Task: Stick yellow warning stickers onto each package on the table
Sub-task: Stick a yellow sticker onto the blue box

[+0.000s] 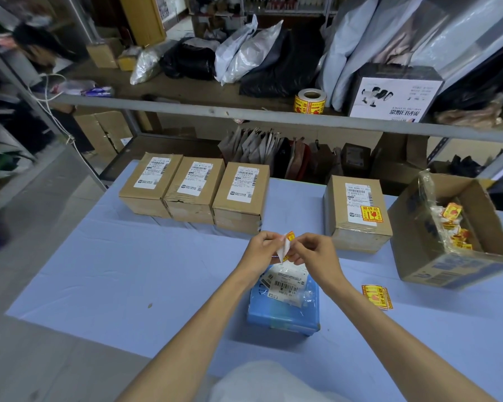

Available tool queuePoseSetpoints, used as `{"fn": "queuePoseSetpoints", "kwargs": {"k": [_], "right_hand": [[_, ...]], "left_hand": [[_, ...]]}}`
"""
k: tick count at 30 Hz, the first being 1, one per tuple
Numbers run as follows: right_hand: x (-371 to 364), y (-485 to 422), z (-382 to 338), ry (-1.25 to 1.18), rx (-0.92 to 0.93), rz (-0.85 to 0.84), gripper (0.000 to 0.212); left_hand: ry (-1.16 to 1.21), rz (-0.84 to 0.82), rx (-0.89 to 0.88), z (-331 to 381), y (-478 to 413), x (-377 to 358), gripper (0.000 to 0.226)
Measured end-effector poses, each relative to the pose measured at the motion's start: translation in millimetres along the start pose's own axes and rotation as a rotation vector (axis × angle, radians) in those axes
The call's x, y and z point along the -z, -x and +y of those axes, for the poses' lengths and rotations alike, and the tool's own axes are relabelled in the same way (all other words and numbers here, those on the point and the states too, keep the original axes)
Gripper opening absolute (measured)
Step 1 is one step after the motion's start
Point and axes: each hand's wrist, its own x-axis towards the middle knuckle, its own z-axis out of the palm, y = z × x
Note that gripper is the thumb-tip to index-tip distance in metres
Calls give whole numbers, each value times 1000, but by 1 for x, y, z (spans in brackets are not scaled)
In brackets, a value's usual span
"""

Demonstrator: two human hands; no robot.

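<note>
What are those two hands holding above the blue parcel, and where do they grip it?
A small yellow warning sticker, pinched between both hands: the left hand takes its left edge, the right hand its right edge.

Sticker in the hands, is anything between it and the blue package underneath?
Nothing visible on the table blocks it: the sticker, pinched by the left hand and right hand, hangs just above the blue package. Only its white backing seems partly attached.
</note>
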Motion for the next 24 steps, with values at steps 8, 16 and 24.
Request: {"fn": "queuePoseSetpoints", "kwargs": {"k": [8,16,24], "right_hand": [[4,-1,-3,-5,-26,10,18],[8,-2,-2,2,-56,118,18],[8,-4,-4,4,-67,155,16]], "left_hand": [[48,10,-7,-8,-4,7,16],[0,268,37,-6,-8,16,23],[-167,382,42,10,2,15,33]]}}
